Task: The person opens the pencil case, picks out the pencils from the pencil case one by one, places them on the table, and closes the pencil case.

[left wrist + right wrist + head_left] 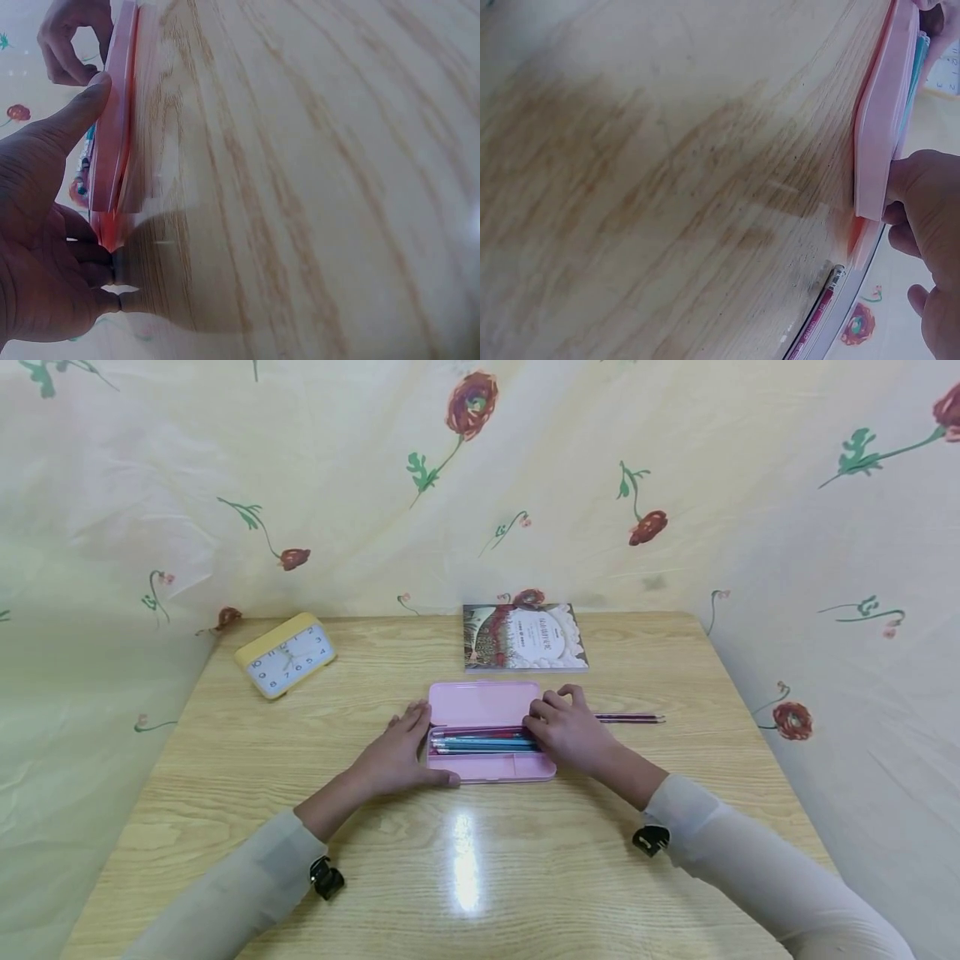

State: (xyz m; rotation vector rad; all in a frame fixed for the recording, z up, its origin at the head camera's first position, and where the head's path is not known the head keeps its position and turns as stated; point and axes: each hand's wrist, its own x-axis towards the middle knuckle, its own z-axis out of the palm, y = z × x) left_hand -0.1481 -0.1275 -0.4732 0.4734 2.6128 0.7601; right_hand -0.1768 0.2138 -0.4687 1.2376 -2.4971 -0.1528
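Observation:
A pink pencil case (483,768) lies with its lid (483,702) folded back behind it. Several teal and dark pencils (480,745) lie lengthwise in its rear compartment. My left hand (393,760) holds the case's left end, the thumb along the front wall and the fingers around the left rear corner. At the right end, my right hand (573,731) reaches over the rim with bent fingers, by the pencils' ends. Its fingertips are hidden in the head view; in the right wrist view the thumb (919,169) goes inside the case wall. What they pinch is hidden.
Two dark red pencils (630,719) lie on the wooden table (375,877) right of the case. Behind the case is a book (525,639) with an illustrated cover. A yellow clock (287,656) stands at the back left. Flowered cloth (360,485) hangs around the table.

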